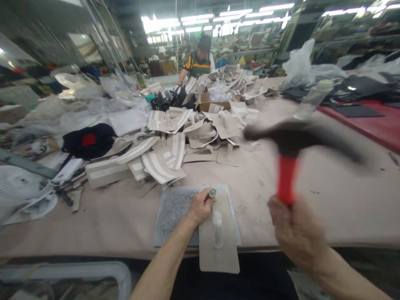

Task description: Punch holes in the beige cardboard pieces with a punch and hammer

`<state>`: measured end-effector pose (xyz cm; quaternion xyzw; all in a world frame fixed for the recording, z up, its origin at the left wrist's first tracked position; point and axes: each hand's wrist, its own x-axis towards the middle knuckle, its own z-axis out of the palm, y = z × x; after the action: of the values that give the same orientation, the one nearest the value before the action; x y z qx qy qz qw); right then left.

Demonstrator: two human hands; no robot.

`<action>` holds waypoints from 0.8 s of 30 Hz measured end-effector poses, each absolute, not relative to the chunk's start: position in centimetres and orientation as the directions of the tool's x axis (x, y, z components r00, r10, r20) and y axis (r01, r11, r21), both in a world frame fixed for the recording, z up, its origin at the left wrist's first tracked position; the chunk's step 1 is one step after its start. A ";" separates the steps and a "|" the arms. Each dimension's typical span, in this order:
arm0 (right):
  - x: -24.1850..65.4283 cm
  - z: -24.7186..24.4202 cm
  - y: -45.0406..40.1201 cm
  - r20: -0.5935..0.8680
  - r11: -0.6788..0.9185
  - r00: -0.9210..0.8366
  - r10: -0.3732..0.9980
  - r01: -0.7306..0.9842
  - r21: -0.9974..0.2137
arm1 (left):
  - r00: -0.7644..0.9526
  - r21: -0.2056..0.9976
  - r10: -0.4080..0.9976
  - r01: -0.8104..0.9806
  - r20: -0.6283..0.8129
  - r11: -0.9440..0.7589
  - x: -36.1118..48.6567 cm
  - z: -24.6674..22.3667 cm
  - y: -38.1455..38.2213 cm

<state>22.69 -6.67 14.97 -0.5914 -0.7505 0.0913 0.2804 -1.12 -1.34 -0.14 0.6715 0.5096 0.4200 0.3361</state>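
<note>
My right hand [300, 233] is wrapped round the red handle of a claw hammer [287, 175], raised over the table on the right and blurred by motion. With thumb and fingers closed, my left hand [201, 208] pinches a short metal punch [212, 192], seen from its round top end. The punch stands at the far end of a flat beige panel [208, 250]; its lower tip is hidden. A pale strap handle [218, 229] runs along the panel's middle. Beneath the panel lies a grey, pitted board [175, 212], and the panel's near end overhangs the table edge.
Beyond the board, a heap of similar beige panels [168, 158] covers the middle of the table [275, 166]. A dark cloth item [89, 141] and a white fan [18, 187] are at left. A clear bottle [314, 100] stands behind the hammer. Across the table is another person [200, 62].
</note>
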 end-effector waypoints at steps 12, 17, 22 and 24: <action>26.6 6.2 -4.5 -0.306 0.086 -0.156 0.939 0.969 -0.230 | 0.113 0.884 0.969 0.399 0.218 -0.245 -1.1 -0.1 -1.4; 23.1 5.1 -4.3 0.100 0.223 -0.206 0.973 0.951 -0.213 | 0.098 0.896 0.969 0.368 0.226 -0.246 -1.0 -0.1 -1.5; 15.0 6.4 -6.8 -0.019 0.376 -0.409 0.912 0.856 -0.354 | 0.068 0.938 0.976 0.267 0.208 -0.219 -0.5 -0.2 -1.6; 13.7 6.1 -7.7 -0.132 0.328 -0.386 0.913 0.888 -0.323 | -0.008 0.974 0.988 0.169 0.157 -0.154 -0.5 -0.3 -1.2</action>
<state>13.69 -7.66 6.06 -0.5530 -0.8141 0.1734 0.0365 -0.50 -1.22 -0.30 0.5726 0.5049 0.4990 0.4101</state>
